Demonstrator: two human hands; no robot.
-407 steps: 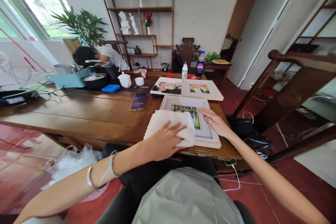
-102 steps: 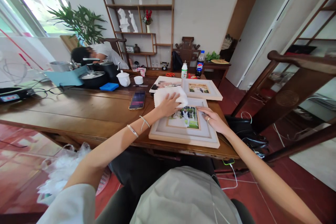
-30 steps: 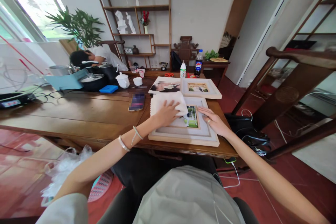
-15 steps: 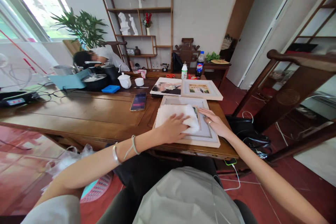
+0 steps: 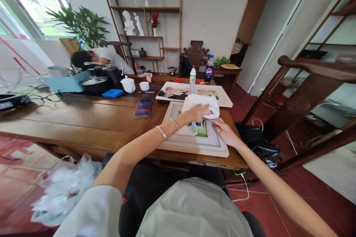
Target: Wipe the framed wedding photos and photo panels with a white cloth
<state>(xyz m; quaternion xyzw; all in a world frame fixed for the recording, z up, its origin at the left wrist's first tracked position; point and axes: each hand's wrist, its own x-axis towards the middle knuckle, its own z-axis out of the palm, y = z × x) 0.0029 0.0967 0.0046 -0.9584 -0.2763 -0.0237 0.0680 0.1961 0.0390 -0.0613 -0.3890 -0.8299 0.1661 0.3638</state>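
Note:
A white cloth is bunched under my left hand, at the far right part of a white picture frame. The fingers of that hand are closed on the cloth. Inside the frame a photo with green in it shows, partly covered by my left forearm. My right hand rests on the frame's right side, fingers stretched out near the cloth's lower edge. Behind lie a photo panel with a person in dark clothing and a second white frame, the latter partly hidden by the cloth.
On the wooden table lie a phone and a blue box. A white teapot, a white bottle and a cola bottle stand farther back. Another person leans at the far left end. A wooden chair stands at right.
My left hand has slid the cloth away from me and to the right, uncovering much of the photo. My right hand stays on the frame's right side.

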